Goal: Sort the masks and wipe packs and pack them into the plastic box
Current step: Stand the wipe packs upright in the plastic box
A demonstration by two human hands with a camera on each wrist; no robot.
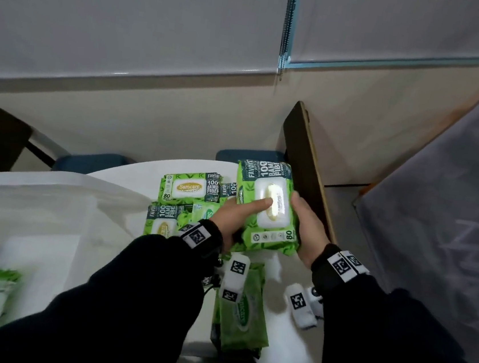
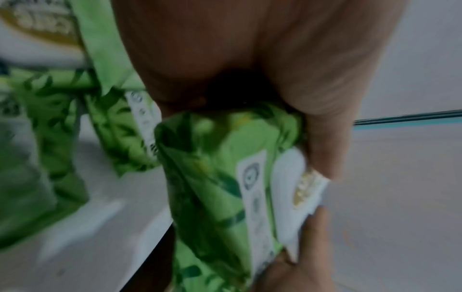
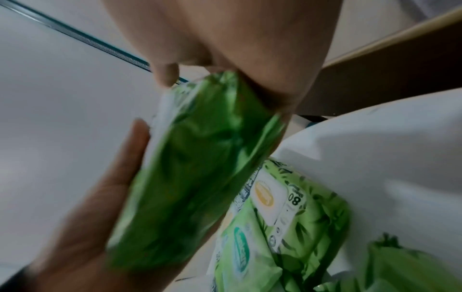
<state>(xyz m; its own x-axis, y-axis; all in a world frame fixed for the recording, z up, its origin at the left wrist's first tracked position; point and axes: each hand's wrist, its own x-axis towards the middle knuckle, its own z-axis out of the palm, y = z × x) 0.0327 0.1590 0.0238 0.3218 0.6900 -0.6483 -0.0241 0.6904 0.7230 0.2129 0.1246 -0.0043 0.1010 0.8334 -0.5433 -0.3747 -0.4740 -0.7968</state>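
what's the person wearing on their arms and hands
Both arms wear black long sleeves. Each wrist carries a black band with white square tags printed with black coded patterns, on the left hand and right hand alike. The hands themselves are bare, without gloves.

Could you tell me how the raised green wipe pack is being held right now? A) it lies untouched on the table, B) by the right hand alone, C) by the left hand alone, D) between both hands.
D: the left hand grips the raised wipe pack with its thumb across the white lid, while the right hand holds its opposite side.
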